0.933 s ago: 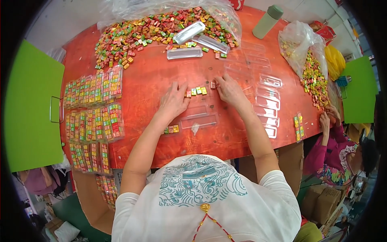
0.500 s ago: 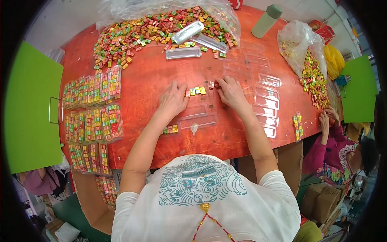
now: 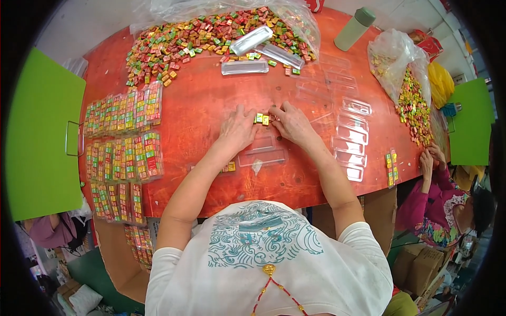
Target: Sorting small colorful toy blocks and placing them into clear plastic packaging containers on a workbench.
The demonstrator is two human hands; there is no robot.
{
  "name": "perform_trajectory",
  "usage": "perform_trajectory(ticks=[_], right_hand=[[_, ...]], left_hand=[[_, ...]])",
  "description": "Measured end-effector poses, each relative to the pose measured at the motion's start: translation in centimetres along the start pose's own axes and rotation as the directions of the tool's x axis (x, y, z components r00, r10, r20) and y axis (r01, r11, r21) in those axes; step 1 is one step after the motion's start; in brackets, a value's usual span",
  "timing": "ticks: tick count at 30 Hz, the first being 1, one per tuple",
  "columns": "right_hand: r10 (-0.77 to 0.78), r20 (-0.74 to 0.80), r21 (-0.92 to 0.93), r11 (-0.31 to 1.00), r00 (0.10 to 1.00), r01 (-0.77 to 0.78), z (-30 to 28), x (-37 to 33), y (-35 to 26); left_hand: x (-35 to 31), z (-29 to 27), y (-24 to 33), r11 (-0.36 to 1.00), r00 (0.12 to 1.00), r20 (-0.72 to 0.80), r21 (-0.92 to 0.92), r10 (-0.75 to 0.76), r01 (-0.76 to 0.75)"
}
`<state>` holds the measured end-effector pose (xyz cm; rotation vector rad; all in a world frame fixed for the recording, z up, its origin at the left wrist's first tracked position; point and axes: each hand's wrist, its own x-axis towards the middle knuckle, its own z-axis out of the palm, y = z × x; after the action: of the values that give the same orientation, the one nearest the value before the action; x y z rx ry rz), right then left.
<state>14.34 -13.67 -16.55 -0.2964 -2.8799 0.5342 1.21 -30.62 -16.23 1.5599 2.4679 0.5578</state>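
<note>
Between my two hands lies a short row of small wrapped candies (image 3: 262, 119), green, yellow and reddish, on the red table. My left hand (image 3: 239, 128) is closed against the row's left end, its fingertips on the table. At the other end my right hand (image 3: 294, 125) curls its fingers round the last reddish pieces, partly hiding them. Just below the hands rest clear plastic trays (image 3: 262, 157). A few more candies (image 3: 230, 167) sit beside my left forearm, which partly covers them.
A big heap of candies (image 3: 184, 39) spills from a plastic bag at the back, with silvery trays (image 3: 244, 67) before it. Filled packs (image 3: 124, 155) line the left; clear trays (image 3: 350, 132) stand right. Beyond are a bottle (image 3: 354, 29), another heap (image 3: 412, 105) and a co-worker's hands (image 3: 429, 158).
My hands have drawn closer together, the left moving right. The loose reddish pieces have joined the row's right end. The whole view has shifted slightly.
</note>
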Motion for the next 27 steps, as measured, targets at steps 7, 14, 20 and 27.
perform_trajectory(ticks=[7,14,20,27], right_hand=[[-0.025,-0.028,0.076,0.997,0.999,0.027,0.0,-0.4,-1.6],[0.027,-0.065,0.021,0.999,0.998,-0.026,1.4,-0.1,-2.0],[0.04,-0.041,0.065,0.997,0.998,-0.037,-0.7,-1.3,-4.1],[-0.11,0.008,0.064,0.992,0.994,0.109,0.8,-3.8,-6.4]], left_hand=[[0.0,0.5,0.1,0.999,0.999,-0.045,0.021,0.025,-0.025],[0.7,0.2,-0.5,0.999,1.0,-0.018,0.029,0.023,-0.023],[-1.2,-2.2,0.1,0.998,0.998,-0.018,-0.035,0.054,-0.055],[-6.5,-1.7,-0.4,0.994,0.995,0.028,0.03,0.1,-0.101]])
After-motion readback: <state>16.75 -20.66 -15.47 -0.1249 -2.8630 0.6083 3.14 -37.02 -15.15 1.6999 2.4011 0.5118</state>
